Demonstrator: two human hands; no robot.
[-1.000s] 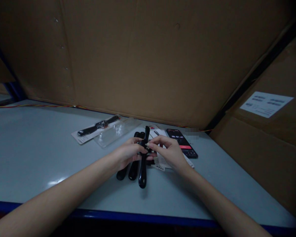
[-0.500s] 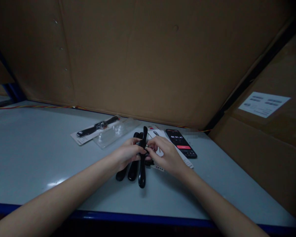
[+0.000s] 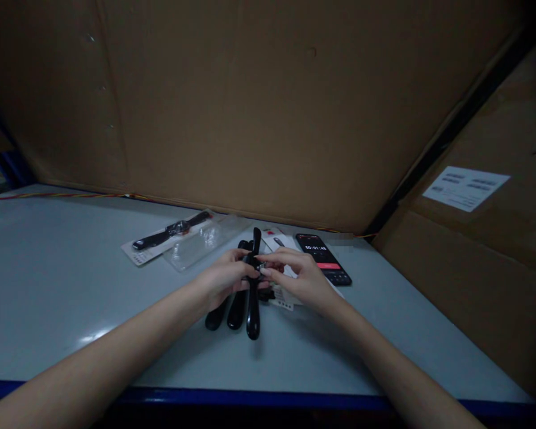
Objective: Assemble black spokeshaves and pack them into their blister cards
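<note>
My left hand [image 3: 226,279] is closed around the middle of a long, glossy black tool [image 3: 253,316] with a rounded end towards me. It holds the tool upright in view, just above the table. My right hand [image 3: 302,279] pinches at a small shiny part at the tool's middle; the fingers hide most of that part. Two similar black tools [image 3: 236,313] lie side by side under my left hand, their middles covered by it. Beneath my right hand are printed cards [image 3: 282,301], partly hidden.
Behind my left hand lie a black tool [image 3: 150,241] on its backing card and a clear plastic blister shell [image 3: 186,255]. A phone [image 3: 327,257] showing a running timer rests to the right. Cardboard walls [image 3: 232,119] stand behind and right; a blue edge [image 3: 196,394] borders the table's front.
The view has shifted slightly. My right fingers lie a little flatter and further over the tool's middle. My left hand keeps its hold, and the timer has advanced one second.
</note>
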